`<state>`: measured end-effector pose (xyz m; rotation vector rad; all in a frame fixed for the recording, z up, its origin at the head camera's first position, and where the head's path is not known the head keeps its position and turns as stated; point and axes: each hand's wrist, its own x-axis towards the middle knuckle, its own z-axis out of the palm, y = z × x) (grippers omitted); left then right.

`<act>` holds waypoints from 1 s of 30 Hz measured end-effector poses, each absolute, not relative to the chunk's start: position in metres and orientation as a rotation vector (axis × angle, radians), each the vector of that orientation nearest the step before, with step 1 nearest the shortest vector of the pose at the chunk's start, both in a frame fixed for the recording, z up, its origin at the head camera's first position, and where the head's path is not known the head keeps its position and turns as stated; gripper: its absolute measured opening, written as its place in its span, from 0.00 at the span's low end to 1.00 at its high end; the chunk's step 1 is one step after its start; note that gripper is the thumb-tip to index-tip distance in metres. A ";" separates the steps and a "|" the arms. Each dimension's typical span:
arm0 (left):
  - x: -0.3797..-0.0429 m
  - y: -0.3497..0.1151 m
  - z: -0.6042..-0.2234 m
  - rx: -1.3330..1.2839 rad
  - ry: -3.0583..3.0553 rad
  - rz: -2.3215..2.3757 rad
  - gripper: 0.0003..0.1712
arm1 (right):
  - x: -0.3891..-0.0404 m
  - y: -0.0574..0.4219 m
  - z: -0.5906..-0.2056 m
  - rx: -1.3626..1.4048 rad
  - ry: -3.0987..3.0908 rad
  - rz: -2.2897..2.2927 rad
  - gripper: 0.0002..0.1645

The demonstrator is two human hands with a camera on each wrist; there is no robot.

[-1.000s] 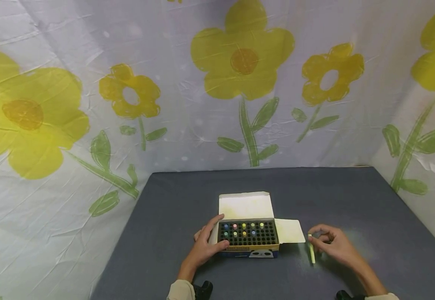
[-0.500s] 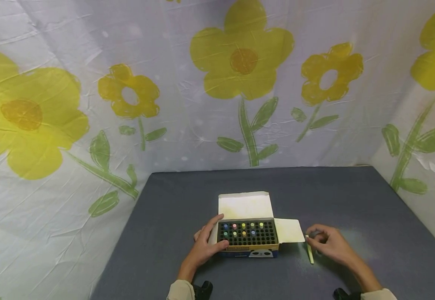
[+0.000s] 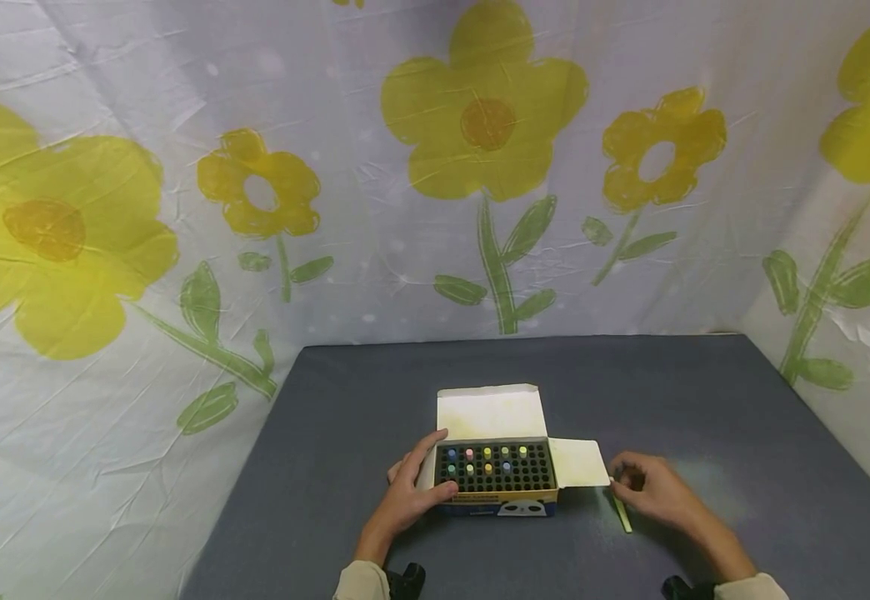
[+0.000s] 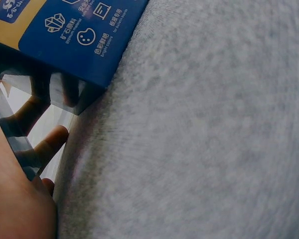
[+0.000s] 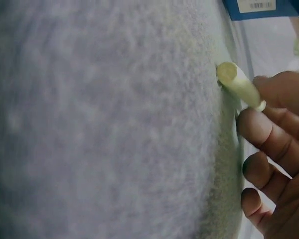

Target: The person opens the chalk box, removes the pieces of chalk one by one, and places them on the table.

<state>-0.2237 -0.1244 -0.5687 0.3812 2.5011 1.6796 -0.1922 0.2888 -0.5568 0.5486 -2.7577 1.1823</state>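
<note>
A chalk box [image 3: 472,507] with a panda face on its front stands with its lid raised and its right flap folded out. Inside, a black holder [image 3: 532,482] has many round holes, and several coloured chalk sticks stand in its back rows. My left hand [image 3: 408,492] holds the box's left end, thumb on the front edge and a finger at the back corner. Right of the box, my right hand [image 3: 656,492] pinches a pale yellow chalk stick [image 5: 241,87] by its far end between thumb and forefinger. The stick slants, its near end close to the tabletop.
The dark grey table [image 3: 375,392] carries the box. The box's white lid [image 3: 489,412] leans up at the back, and its right flap [image 3: 579,462] reaches close to my right fingertips. Behind and beside the table hangs a flowered curtain [image 3: 375,250].
My right hand has moved slightly left toward the box's flap, and the yellow chalk stick's slant has changed. My left hand and the box have stayed put.
</note>
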 end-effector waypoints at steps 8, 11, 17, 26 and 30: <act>-0.223 -0.125 -0.569 0.368 2.529 1.653 0.44 | -0.195 0.285 -0.558 0.582 -2.745 0.948 0.10; -0.223 -0.125 -0.570 0.353 2.528 1.647 0.44 | -0.194 0.284 -0.557 0.572 -2.747 0.956 0.11; -0.224 -0.124 -0.571 0.352 2.523 1.641 0.45 | -0.192 0.286 -0.555 0.534 -2.757 1.148 0.09; -0.223 -0.124 -0.568 0.390 2.505 1.654 0.44 | -0.191 0.282 -0.541 0.483 -2.560 1.338 0.10; -0.223 -0.125 -0.568 0.398 2.507 1.657 0.44 | -0.194 0.277 -0.531 0.499 -2.480 1.307 0.12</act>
